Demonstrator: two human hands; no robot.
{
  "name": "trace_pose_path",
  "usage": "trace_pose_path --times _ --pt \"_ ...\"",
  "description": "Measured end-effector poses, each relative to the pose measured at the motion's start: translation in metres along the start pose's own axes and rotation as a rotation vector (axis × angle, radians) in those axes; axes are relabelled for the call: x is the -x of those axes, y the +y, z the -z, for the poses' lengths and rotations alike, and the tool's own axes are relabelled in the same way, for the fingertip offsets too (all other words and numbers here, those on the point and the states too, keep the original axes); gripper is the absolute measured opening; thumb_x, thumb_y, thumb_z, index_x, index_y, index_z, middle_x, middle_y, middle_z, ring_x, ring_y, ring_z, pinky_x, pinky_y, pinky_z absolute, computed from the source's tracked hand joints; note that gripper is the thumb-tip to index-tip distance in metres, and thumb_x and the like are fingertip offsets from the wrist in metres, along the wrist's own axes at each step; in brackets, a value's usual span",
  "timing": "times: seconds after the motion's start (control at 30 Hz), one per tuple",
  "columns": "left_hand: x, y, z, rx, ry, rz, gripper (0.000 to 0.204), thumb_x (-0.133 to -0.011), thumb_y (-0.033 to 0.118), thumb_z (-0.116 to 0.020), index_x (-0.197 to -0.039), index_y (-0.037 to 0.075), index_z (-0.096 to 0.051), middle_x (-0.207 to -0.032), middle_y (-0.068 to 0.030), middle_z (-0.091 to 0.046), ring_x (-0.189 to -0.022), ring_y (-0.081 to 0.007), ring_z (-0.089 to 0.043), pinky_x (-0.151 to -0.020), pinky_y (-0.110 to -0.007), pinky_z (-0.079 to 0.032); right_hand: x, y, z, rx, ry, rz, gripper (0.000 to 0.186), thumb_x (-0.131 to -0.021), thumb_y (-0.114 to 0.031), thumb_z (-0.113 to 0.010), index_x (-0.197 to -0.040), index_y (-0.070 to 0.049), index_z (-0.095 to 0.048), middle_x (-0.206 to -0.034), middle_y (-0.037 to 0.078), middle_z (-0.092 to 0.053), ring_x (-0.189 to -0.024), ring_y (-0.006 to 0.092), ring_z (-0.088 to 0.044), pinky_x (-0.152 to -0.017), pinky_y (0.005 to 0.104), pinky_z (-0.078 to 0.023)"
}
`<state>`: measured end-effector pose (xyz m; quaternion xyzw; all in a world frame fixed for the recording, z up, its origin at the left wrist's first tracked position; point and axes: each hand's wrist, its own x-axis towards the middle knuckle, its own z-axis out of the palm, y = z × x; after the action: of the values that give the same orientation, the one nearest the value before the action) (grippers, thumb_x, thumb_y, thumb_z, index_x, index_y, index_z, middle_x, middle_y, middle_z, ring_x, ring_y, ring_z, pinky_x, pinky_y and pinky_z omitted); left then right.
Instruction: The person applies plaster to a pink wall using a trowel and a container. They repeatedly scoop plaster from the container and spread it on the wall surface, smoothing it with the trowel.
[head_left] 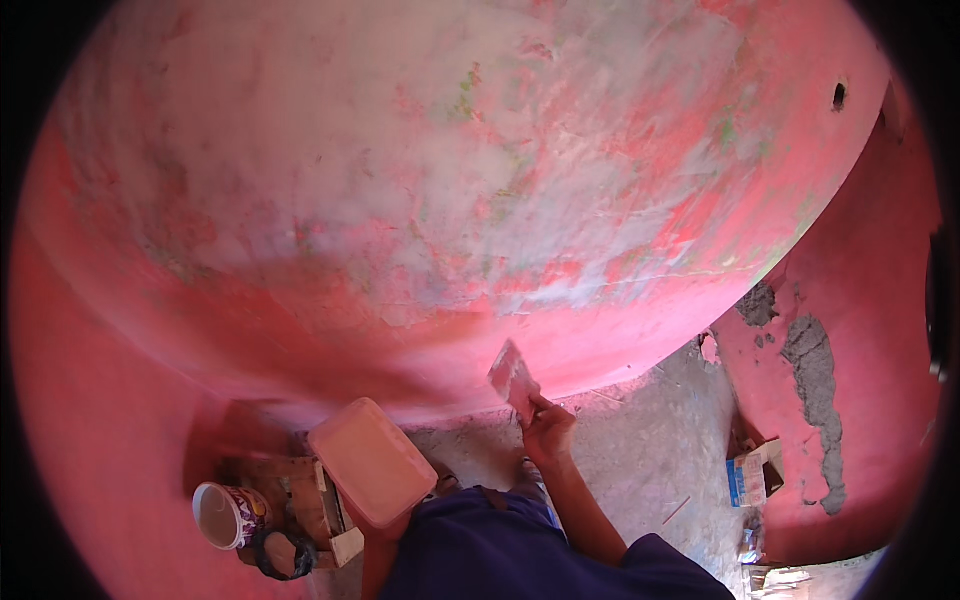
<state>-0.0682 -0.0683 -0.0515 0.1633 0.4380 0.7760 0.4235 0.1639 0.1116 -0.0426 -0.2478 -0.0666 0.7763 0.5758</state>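
In my right hand (549, 434) is a putty knife (512, 374), its fingers closed round the handle and its broad, smeared blade pointing up toward the wall. The blade is just short of the lower wall, or close to it; I cannot tell whether they touch. A shallow rectangular tray (372, 462) with rounded corners, pinkish in this light, rests on my left hand (393, 524), which is mostly hidden beneath it. Before me the red-pink wall (300, 130) carries pale, patchy filler with red and green showing through.
A white patterned bucket (228, 516) stands at lower left beside a cardboard box (295, 495) and a black plastic bag (283, 556). At right, a small blue-and-white carton (748, 480) sits by a wall with a grey cement patch (815, 380). Grey floor (655, 440) lies between.
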Motion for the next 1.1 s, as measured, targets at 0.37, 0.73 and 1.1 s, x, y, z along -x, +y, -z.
trace_pose_path --times 0.37,0.73,1.1 --pt "0.001 0.005 0.017 -0.953 -0.126 -0.540 0.074 -0.070 0.024 -0.074 -0.130 0.006 -0.034 -0.126 -0.0111 -0.045 -0.116 -0.0240 -0.045 -0.095 -0.038 -0.040 -0.034 0.026 -0.018 0.236 -0.063 0.028 0.015 -0.088 -0.011 -0.056 -0.102 -0.013 -0.053 -0.089 0.001 -0.056 -0.082 0.0147 -0.054 -0.074 0.0317 -0.042" --pt "-0.003 -0.005 0.035 -1.028 -0.008 -0.507 0.079 -0.055 0.017 -0.084 -0.121 0.005 -0.042 -0.111 -0.0080 -0.054 -0.101 -0.0206 -0.054 -0.083 -0.036 -0.047 -0.134 0.041 -0.038 0.235 -0.008 0.081 0.017 -0.092 -0.018 -0.051 -0.104 -0.007 -0.053 -0.096 0.005 -0.058 -0.092 0.0218 -0.057 -0.085 0.0375 -0.047" --pt "-0.011 -0.023 0.064 -0.814 0.004 -0.344 0.090 -0.059 0.025 -0.081 -0.132 0.006 -0.031 -0.125 -0.0094 -0.045 -0.113 -0.0238 -0.047 -0.095 -0.037 -0.038 -0.172 0.086 0.039 0.293 0.835 -0.134 0.025 -0.092 -0.023 -0.050 -0.109 -0.005 -0.051 -0.094 0.007 -0.060 -0.086 0.0207 -0.060 -0.072 0.0355 -0.052"
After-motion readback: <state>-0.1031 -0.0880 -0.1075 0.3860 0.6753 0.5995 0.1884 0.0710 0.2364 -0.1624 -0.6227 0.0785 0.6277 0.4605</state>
